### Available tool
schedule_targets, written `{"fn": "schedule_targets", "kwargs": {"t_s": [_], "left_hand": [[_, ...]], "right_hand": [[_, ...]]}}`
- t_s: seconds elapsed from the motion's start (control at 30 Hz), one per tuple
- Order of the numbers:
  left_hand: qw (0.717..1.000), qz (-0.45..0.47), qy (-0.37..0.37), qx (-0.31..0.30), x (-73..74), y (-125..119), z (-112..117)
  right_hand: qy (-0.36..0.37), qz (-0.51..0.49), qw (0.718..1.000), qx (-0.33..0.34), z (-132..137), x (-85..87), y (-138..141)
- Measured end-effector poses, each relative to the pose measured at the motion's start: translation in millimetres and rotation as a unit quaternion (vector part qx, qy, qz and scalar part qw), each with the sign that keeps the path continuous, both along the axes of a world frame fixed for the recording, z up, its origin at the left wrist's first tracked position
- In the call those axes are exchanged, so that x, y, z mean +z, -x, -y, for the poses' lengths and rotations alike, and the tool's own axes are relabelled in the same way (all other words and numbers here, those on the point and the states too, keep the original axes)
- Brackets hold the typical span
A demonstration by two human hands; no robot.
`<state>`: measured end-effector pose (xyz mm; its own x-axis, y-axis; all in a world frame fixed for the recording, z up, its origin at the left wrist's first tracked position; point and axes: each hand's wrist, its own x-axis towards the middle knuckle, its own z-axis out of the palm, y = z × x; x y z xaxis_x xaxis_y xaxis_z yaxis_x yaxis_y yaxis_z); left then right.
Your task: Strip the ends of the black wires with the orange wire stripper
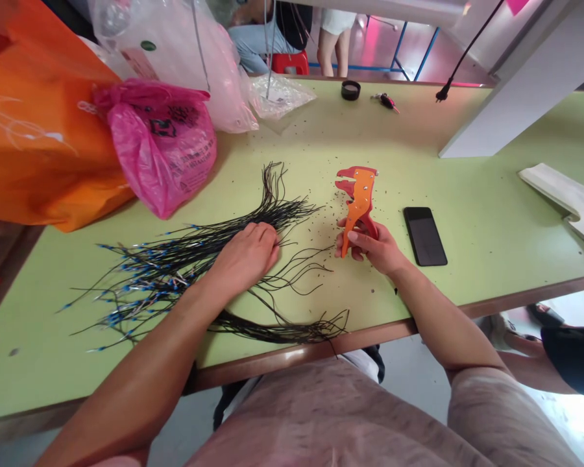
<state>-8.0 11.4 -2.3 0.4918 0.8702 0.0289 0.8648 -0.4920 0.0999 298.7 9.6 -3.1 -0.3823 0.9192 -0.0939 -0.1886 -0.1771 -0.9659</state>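
My right hand point(370, 245) is wrapped round the handles of an orange and red wire stripper point(360, 198), held upright with its jaws pointing left. Under my left hand point(250, 253) lies a bundle of thin black wires point(209, 235); the fingers are curled down at its right part, and what they pinch, if anything, is hidden. Blue tips mark the wires' left ends. Nearer the table's front edge rests a second group of black wires point(272, 329). Small dark scraps are scattered around the stripper.
A black phone point(425, 236) lies right of my right hand. Pink point(165, 149) and orange bags point(43, 123) stand at the left. Farther back are a black ring point(350, 90), keys point(385, 100) and a white post point(511, 97). Other people are beyond the table and at the right.
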Motion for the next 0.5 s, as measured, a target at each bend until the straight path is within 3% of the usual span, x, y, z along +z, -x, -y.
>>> {"fn": "schedule_targets", "kwargs": {"t_s": [0.17, 0.27, 0.37, 0.5], "left_hand": [[0.999, 0.042, 0.024, 0.022, 0.1, 6.7, 4.1], [0.998, 0.055, -0.005, 0.042, 5.1, 8.4, 3.9], [0.995, 0.081, -0.037, 0.035, 9.6, 10.6, 3.5], [0.987, 0.16, -0.013, 0.032, 10.5, 11.0, 1.0]], "right_hand": [[0.004, 0.006, 1.0, 0.003, -0.5, -3.4, 0.9], [0.002, 0.005, 1.0, 0.004, -0.9, -6.9, 0.8], [0.0, 0.01, 1.0, 0.004, -1.4, -9.5, 0.5], [-0.007, 0.021, 1.0, 0.013, -1.1, -9.7, 0.8]]}}
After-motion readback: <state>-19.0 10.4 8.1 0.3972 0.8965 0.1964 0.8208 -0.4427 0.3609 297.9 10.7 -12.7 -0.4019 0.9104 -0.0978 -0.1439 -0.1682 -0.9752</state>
